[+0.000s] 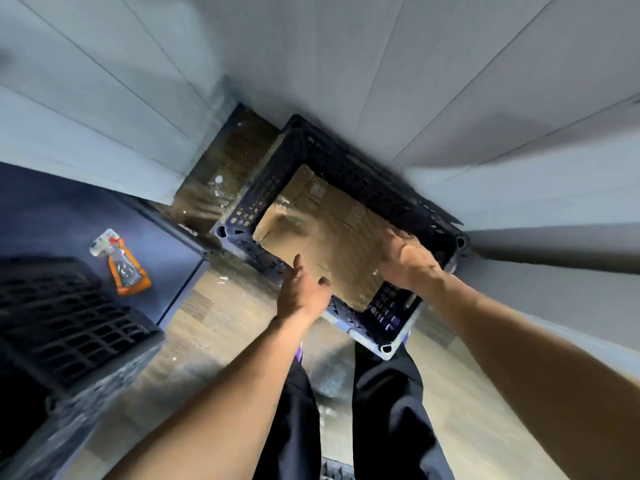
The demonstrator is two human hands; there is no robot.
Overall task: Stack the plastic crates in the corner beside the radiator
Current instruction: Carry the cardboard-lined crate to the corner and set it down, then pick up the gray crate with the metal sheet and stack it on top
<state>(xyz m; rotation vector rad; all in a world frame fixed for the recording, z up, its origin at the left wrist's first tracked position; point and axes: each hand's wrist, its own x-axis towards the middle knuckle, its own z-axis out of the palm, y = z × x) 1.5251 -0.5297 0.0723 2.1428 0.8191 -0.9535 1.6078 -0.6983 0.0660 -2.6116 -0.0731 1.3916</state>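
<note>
- The dark crate (346, 174) sits in the wall corner on the wood floor (221, 327), cardboard (332, 233) lining its bottom.
- The left hand (303, 292) hovers over the near rim, fingers spread, gripping nothing.
- The right hand (407, 256) reaches down at the right rim; its grip is hidden.
- Another crate (65, 323) sits well apart, far left.

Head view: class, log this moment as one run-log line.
crate: in corner, cardboard inside | left hand: open at near rim | right hand: open over far side | second crate: apart, left
</note>
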